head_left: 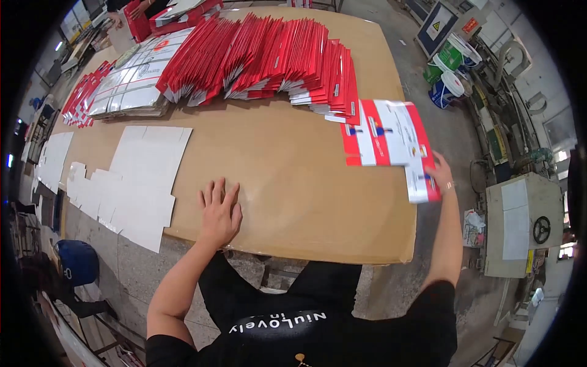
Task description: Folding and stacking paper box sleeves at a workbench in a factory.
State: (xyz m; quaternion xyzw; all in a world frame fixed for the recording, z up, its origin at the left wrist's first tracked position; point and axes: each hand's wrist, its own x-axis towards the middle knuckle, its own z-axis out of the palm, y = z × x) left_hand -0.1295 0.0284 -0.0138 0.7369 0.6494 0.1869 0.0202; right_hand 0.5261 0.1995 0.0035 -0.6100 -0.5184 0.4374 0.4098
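My left hand (221,212) lies flat near the front edge of the brown tabletop (293,202), fingers spread and nothing in them. On the right, my right hand (441,174) grips the outer edge of a flat red-and-white printed carton blank (391,134). The blank is slightly blurred and extends over the table's right side. Its far left corner meets the end of a long row of folded red cartons (263,58), which lean against each other across the far part of the table. My right fingertips are partly hidden at the blank's edge.
White die-cut sheets (147,171) overhang the table's left edge. Behind them lies a strapped stack of white cartons (143,73). Another person's hand (140,8) holds a red carton at the far left. Buckets (446,88) and a machine with a handwheel (542,229) stand on the right.
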